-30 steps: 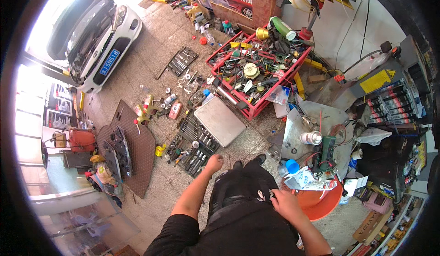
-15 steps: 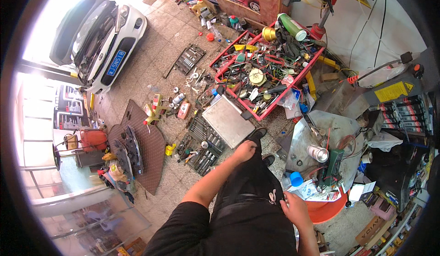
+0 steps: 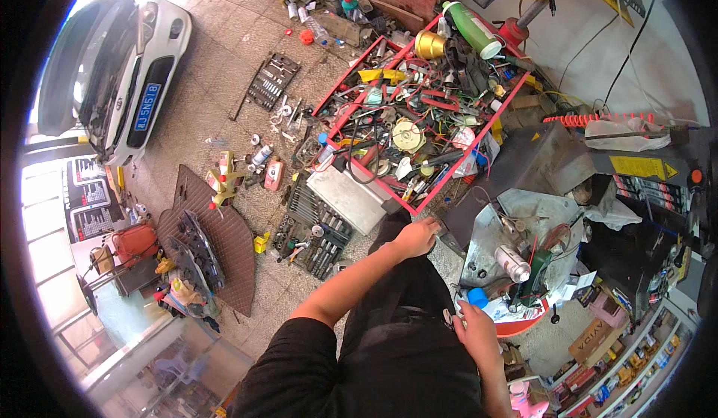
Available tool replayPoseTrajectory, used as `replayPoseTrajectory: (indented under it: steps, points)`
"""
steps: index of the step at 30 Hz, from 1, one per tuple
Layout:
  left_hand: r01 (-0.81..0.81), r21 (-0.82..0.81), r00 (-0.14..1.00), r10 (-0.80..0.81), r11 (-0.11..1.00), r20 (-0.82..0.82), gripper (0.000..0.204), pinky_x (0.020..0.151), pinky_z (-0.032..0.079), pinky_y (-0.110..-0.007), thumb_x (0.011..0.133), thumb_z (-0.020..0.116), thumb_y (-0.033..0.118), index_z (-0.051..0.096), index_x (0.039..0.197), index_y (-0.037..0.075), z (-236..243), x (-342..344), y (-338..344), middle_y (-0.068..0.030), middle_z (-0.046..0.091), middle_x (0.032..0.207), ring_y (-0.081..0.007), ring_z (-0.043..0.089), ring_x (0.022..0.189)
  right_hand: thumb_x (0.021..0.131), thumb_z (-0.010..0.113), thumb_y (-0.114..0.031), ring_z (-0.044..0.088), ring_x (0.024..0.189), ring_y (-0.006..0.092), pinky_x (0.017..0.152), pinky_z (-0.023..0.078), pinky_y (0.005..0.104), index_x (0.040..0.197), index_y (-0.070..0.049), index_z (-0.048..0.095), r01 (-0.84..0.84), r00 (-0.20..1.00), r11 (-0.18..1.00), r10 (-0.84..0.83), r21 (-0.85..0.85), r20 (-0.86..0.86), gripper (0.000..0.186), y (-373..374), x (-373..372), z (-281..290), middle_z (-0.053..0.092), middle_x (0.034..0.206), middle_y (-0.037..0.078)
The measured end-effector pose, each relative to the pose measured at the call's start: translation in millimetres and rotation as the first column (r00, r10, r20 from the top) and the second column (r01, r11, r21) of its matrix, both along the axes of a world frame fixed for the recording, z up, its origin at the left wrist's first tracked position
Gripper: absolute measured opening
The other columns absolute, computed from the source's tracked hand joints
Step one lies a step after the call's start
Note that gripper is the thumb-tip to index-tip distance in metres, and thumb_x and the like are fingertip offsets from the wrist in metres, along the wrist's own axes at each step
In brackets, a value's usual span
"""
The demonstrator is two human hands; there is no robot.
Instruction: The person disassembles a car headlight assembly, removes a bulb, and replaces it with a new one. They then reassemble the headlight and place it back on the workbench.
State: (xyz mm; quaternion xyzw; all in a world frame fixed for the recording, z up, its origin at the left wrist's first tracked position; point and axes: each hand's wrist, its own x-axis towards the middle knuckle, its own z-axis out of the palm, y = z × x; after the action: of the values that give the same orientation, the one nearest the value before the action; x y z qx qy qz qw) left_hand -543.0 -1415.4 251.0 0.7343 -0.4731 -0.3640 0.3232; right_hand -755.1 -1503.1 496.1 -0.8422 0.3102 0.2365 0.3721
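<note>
Fingers on your left hand are loosely bent, and nothing shows in them. That hand is over your black trousers, on your side of the red tray, near its closest corner. Your right hand is by your hip, well apart from the red tray. I can't tell if its fingers are gripping anything.

The red tray is in front of you, piled high with wires and bits. It looks stiff and strong, and so full that I think it would be very heavy. Its red rim looks like the best place to hold, with one hand on each side. The small things on top are loose and could slide off. Some may be greasy and slippery. The round cream part in the middle of the red tray looks hard and could crack if dropped.

A silver case is just beside the red tray, on the near left. It looks flat and stiff, good to hold by its edges. A metal table is to the right of the red tray's near corner. Its spray can looks smooth and light, so hold it round the middle.
</note>
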Motion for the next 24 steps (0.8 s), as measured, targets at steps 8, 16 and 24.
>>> replayPoseTrajectory:
  steps: [8,16,24]
  points:
    - [0.136,0.009,0.99,-0.136,0.991,-0.019,0.017,0.081,0.054,-0.046,0.086,0.061,0.012,0.062,0.101,0.004,-8,23,1,-0.0161,0.061,0.099,-0.037,0.064,0.096,0.094,0.064,-0.024,0.066,0.09,0.0389,0.078,0.054,0.0467,0.119,-0.002,0.062,0.081,0.995,0.997,-0.081,-0.002,-0.052,0.033,3,41,6,0.068,0.097,0.02]
    - [0.155,0.017,0.987,-0.154,0.988,-0.035,0.015,0.081,0.053,-0.047,0.087,0.06,0.012,0.06,0.099,0.004,-11,43,-7,-0.0158,0.06,0.098,-0.0381,0.063,0.093,0.092,0.066,-0.022,0.067,0.089,0.0391,0.077,0.054,0.0466,0.118,-0.003,0.063,0.1,0.995,0.995,-0.1,-0.021,-0.025,0.033,5,60,5,0.068,0.097,0.02]
    - [0.113,-0.031,0.993,-0.114,0.993,-0.035,0.017,0.082,0.053,-0.048,0.085,0.061,0.013,0.06,0.1,0.004,-11,59,-6,-0.016,0.06,0.1,-0.038,0.063,0.097,0.09,0.067,-0.022,0.067,0.09,0.0394,0.078,0.054,0.0467,0.121,-0.004,0.062,0.108,0.994,0.994,-0.108,-0.013,-0.034,0.036,3,69,2,0.068,0.098,0.02]
